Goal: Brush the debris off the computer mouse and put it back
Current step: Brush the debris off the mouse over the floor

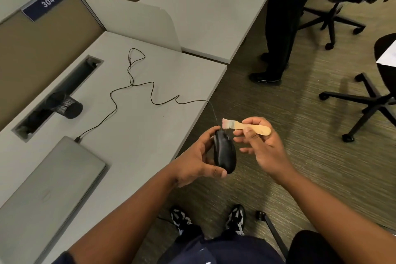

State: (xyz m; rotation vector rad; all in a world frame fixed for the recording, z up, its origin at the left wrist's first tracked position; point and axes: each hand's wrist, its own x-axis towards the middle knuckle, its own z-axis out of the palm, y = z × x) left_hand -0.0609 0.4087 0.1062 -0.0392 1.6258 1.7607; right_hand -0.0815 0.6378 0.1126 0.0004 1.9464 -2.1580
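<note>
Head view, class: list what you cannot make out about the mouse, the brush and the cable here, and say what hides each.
- Mouse: the underside faces away, and the left hand covers its left side.
- Debris: too small to see on the black shell.
- Brush: the right hand covers the middle of the handle.
- Cable: its end at the laptop is too small to read as plugged in.
</note>
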